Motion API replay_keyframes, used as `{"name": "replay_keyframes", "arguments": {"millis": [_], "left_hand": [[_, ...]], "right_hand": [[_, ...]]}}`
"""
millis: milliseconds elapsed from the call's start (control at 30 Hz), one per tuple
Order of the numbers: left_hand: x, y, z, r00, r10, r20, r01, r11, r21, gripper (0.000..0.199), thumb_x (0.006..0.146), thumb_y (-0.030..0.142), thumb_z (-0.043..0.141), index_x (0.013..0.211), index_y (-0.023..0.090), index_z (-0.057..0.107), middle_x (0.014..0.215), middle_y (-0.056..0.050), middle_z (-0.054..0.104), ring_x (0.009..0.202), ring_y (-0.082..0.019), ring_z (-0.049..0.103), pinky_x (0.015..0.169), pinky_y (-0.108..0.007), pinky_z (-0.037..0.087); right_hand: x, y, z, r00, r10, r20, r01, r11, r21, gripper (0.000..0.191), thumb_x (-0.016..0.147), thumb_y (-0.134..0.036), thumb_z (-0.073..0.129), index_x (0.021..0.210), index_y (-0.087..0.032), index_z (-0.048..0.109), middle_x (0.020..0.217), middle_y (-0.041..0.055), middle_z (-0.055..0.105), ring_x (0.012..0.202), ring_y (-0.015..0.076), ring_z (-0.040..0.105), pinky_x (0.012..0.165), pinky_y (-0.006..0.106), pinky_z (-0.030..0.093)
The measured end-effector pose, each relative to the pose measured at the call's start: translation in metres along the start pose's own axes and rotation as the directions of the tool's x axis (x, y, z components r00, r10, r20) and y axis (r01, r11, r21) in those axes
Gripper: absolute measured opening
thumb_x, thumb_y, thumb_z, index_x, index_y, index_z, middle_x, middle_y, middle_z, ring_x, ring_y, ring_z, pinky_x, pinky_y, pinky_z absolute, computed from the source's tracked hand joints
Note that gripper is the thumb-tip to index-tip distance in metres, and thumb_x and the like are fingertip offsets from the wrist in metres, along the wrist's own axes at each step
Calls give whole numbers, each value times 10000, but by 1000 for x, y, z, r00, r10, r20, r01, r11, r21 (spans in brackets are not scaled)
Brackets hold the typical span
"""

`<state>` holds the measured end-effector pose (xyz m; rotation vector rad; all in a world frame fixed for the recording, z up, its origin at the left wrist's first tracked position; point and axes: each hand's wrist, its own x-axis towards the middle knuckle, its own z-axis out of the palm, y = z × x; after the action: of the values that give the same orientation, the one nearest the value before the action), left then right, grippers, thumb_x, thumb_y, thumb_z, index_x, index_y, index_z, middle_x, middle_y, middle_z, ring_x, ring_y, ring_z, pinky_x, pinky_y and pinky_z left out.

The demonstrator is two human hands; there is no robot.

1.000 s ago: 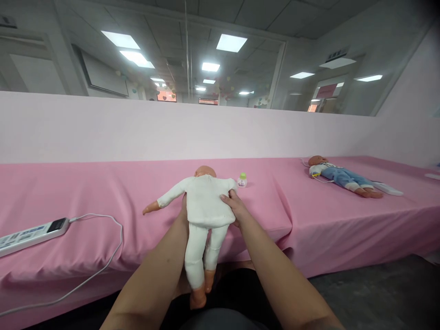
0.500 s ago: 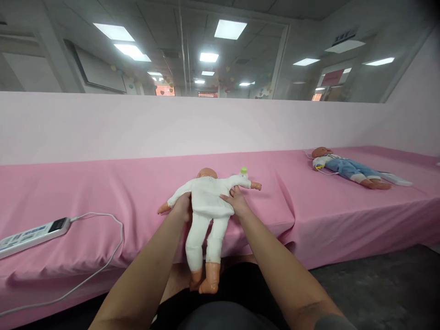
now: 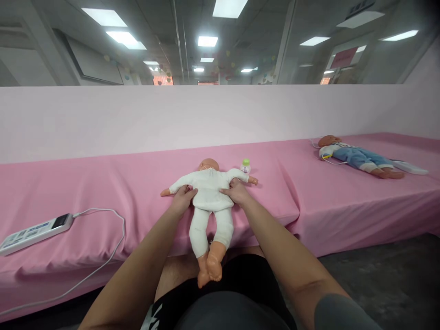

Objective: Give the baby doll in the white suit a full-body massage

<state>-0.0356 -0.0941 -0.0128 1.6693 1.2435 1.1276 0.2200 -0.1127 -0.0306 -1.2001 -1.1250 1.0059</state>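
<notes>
A baby doll (image 3: 210,192) in a white top and trousers lies on the pink sheet (image 3: 137,178), arms spread, its bare feet hanging over the front edge toward my lap. My left hand (image 3: 184,199) grips the doll's side below the armpit, its thumb on the torso. On the opposite side my right hand (image 3: 237,192) holds the doll the same way, thumb on the front of the top. The fingers of both hands are partly hidden beside and under the body. Just beyond the doll's arm on the right stands a small bottle with a green cap (image 3: 245,166).
At the left lies a white handheld device (image 3: 37,233) with a dark screen; its cable (image 3: 122,229) hangs over the front edge. A second doll in blue trousers (image 3: 360,158) lies at the far right beside a white device (image 3: 410,167). A wall (image 3: 172,119) with windows stands behind.
The doll has turned a little, now lying straighter with its arms more level. Its feet have shifted slightly right and up. Both hands keep hold at its sides, thumbs now over the torso.
</notes>
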Motion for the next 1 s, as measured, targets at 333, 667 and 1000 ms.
{"name": "replay_keyframes", "arguments": {"millis": [333,667,1000], "left_hand": [[-29,12,-9,995,-84,-45,85,996,22,463,934,479,657,1332,244,689,1442,-73,657,1389,-299,562,1197,-450,418],[-97,17,-25,981,-90,-171,110,988,112,460,921,498,655,1306,245,668,1383,-100,678,1255,-296,651,1062,-463,536],[-110,21,-27,980,-115,-165,135,984,116,403,920,447,651,1267,241,662,1346,-89,693,1241,-275,659,1077,-442,536]], "right_hand": [[-23,-11,-10,996,-25,-84,-20,869,-494,483,833,-571,729,1100,-169,714,1159,135,743,1079,322,702,985,474,535],[-87,-3,-37,987,-97,-131,37,916,-399,385,866,-492,711,1146,-227,721,1151,76,763,1077,267,727,1022,460,562],[-99,5,-40,986,-129,-109,80,925,-373,349,881,-479,678,1136,-241,705,1126,56,767,1053,245,729,1017,447,570]]}}
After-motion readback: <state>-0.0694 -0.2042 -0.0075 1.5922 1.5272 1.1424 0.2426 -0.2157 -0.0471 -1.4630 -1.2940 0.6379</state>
